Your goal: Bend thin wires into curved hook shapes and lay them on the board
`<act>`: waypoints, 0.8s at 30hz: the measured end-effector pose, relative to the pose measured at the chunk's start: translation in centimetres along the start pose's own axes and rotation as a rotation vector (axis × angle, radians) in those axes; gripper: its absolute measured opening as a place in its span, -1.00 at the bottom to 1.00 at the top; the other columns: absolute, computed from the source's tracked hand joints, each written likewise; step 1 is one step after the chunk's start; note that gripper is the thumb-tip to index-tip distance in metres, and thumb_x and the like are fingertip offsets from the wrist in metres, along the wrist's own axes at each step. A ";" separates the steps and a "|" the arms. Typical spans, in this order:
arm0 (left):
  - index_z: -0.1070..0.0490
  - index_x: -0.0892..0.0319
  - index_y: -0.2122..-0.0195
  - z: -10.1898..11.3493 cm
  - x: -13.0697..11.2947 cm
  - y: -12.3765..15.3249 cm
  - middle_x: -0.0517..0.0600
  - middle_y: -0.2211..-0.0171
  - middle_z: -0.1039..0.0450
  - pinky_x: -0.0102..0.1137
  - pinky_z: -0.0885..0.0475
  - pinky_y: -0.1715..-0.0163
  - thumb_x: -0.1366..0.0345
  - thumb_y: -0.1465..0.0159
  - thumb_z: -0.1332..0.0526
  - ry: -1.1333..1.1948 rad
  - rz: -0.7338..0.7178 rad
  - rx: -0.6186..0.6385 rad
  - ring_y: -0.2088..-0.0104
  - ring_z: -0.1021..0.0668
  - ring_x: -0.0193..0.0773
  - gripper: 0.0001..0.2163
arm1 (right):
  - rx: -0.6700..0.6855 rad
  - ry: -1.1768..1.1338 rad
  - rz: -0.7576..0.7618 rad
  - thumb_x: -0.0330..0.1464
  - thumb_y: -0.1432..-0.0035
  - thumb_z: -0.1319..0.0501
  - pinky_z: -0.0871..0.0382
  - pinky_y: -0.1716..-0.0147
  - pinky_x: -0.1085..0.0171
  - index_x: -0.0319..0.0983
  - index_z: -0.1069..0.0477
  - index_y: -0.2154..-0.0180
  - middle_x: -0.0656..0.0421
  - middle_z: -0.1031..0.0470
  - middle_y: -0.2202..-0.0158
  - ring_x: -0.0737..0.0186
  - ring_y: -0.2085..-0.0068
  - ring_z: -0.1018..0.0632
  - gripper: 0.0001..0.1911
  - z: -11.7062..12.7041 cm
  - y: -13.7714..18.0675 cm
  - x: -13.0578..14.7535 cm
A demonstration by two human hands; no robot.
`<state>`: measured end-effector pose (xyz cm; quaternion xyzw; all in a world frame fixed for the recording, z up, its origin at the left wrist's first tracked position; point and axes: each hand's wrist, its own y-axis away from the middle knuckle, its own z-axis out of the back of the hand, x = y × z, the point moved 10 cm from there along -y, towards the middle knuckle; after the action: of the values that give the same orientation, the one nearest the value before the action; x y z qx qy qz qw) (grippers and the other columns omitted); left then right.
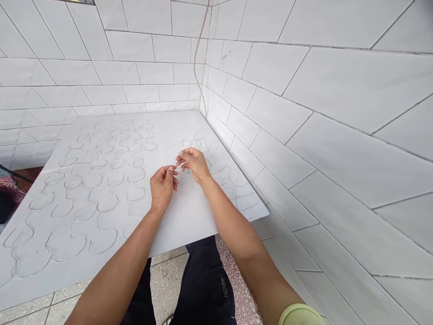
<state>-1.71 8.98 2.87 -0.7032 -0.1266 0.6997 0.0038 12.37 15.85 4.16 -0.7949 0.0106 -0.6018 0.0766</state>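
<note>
Though against white tile walls (pixel 338 113), wire-strewn board (pixel 179 225)

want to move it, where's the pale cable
In the head view, the pale cable hangs down the corner of the white tiled walls to the far right corner of the white board.

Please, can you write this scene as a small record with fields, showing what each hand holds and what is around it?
Left hand: pinches thin bent wire in its fingertips
Right hand: pinches the same wire from the other side
Work surface: white board
On the board: curved wire shapes, in many rows
Around: white tiled wall, pale cable hanging along it, dark trousers below the board
</note>
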 end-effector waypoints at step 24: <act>-0.58 0.19 0.35 0.9 -1.2 -0.8 -0.05 0.46 -0.44 -0.47 -0.29 0.66 0.13 -0.29 -0.34 0.049 -0.006 0.089 0.58 -0.39 -0.41 -0.78 | 0.244 -0.144 -0.021 -0.10 -0.12 -0.46 -0.34 0.52 0.38 -0.20 -0.46 0.32 0.21 -0.50 0.36 0.35 0.42 -0.50 -0.65 -1.2 0.6 0.6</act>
<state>-2.68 9.40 4.21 -0.7190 -0.0975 0.6870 0.0403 11.47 15.12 4.96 -0.8208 -0.0766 -0.5408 0.1670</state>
